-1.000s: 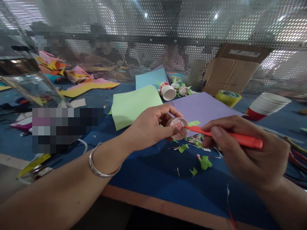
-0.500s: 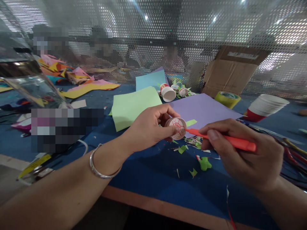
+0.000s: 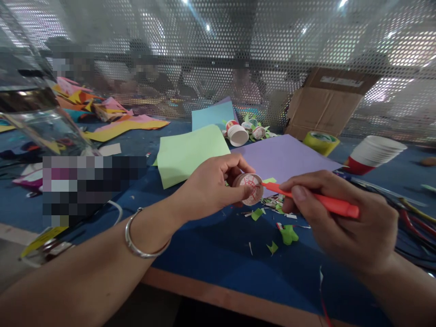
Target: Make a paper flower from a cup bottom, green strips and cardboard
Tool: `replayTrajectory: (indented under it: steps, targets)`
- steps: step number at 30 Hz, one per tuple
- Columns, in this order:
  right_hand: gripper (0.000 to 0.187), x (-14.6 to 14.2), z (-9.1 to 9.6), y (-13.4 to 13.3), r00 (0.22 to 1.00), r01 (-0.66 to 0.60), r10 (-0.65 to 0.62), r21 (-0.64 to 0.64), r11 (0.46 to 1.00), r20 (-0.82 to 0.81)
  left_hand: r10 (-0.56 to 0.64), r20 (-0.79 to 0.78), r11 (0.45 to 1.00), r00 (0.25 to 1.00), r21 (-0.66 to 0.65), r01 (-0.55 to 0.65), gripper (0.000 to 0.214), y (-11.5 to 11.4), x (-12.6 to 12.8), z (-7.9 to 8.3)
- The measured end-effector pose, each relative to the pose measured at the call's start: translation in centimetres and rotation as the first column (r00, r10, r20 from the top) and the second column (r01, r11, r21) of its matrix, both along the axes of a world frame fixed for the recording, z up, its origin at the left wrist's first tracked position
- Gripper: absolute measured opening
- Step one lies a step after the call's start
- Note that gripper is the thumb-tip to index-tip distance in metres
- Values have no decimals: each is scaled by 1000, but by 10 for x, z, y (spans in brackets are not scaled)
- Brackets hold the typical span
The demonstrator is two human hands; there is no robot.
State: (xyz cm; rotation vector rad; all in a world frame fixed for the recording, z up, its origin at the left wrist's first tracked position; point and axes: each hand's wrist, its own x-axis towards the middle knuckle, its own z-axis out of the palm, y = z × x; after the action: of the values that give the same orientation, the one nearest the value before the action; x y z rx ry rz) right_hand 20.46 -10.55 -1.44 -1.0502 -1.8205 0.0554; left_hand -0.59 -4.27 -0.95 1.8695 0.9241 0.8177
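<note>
My left hand point(image 3: 211, 188) is closed around a small paper cup point(image 3: 250, 187), turned so its round white bottom with red print faces me. My right hand point(image 3: 344, 222) grips a red-orange craft knife point(image 3: 313, 200) like a pen. The knife's tip touches the cup's bottom at its right edge. Both hands hover just above the blue table point(image 3: 218, 254). Green and white paper scraps point(image 3: 281, 222) lie on the table under them. A silver bangle point(image 3: 139, 238) sits on my left wrist.
A purple sheet point(image 3: 286, 154), a green sheet point(image 3: 185, 154) and a light blue sheet point(image 3: 211, 116) lie behind my hands. Farther back are more small cups point(image 3: 238, 134), a yellow tape roll point(image 3: 320, 141), a stack of cups point(image 3: 373, 152), a cardboard box point(image 3: 327, 104) and a perforated screen with people behind it.
The cup has turned slightly in my left hand and the knife tip has shifted along its bottom. Both hands have dropped a little lower in the view.
</note>
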Motion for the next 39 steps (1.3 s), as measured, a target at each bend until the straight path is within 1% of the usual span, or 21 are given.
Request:
replayTrajectory:
  steps: [4,8,12,17,20,22,24,28,33,39]
  targets:
    - [12,1,1,-1,1000,-2,2,-10,1000,4,2,-2,1000,1000,-30,-2,21,-2,-1,2]
    - [12,3,2,0,998,-45,45,-1,999,49,-4,1,1000,1000,-27,4,21,-2,-1,2]
    - [12,3,2,1,998,-26,26,-2,1000,55,-3,-16,999,1000,-39,3,22,-1,-1,1]
    - [11,5,1,4,992,-87,84,32,996,96,-30,19,997,999,-70,31,24,0,0,-2]
    - [11,5,0,3,996,-59,58,18,998,63,-66,93,991,993,-107,76,26,0,0,-2]
    - [12,5,-1,1,999,-29,30,-5,1000,24,-73,113,986,991,-140,89,27,-1,0,-1]
    - [11,4,-1,-1,1000,-14,14,-22,1000,-12,-59,99,981,993,-177,76,26,-2,1,1]
    - [11,3,-1,-2,999,-42,41,-12,999,-22,-44,103,973,994,-220,66,23,-3,2,2]
    - [12,2,0,-3,1000,2,-2,-12,1000,7,-25,65,974,998,-223,39,24,-1,1,1]
    - [12,1,0,-4,1000,-12,12,-16,1000,-11,-27,34,973,999,-226,34,29,-2,1,2]
